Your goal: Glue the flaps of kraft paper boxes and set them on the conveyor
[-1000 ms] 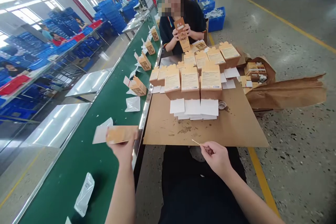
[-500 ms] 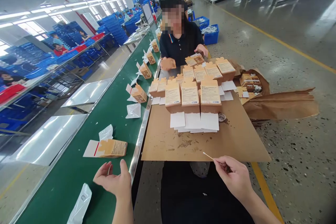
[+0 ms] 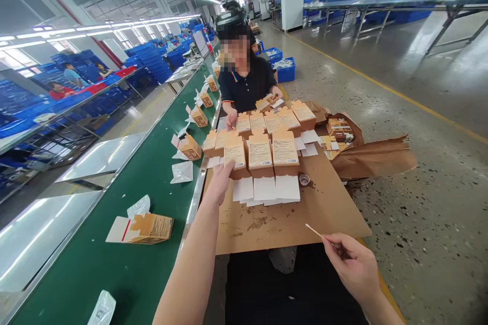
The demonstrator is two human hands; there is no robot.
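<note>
My left hand (image 3: 220, 181) reaches forward to the near left box (image 3: 234, 157) of a front row, its fingers on the box's left side. More tan boxes (image 3: 285, 151) with printed labels stand beside and behind it, white flaps (image 3: 264, 189) sticking out toward me. In my right hand (image 3: 348, 259), low at the right, a thin cotton swab (image 3: 313, 229) is pinched, its white tip pointing up and left over the cardboard sheet (image 3: 324, 213). A small round clear dish (image 3: 304, 180) sits right of the flaps.
On the left runs a green conveyor (image 3: 147, 264) with open boxes (image 3: 152, 227) and clear plastic pouches (image 3: 182, 171). Across the board sits a person (image 3: 247, 86) with both hands near the boxes. A brown paper bag (image 3: 373, 160) with cartons lies at the right.
My left hand has moved from above the conveyor to the near left box. The view has shifted. The other person's hand has come down beside the boxes. My right hand still holds the swab.
</note>
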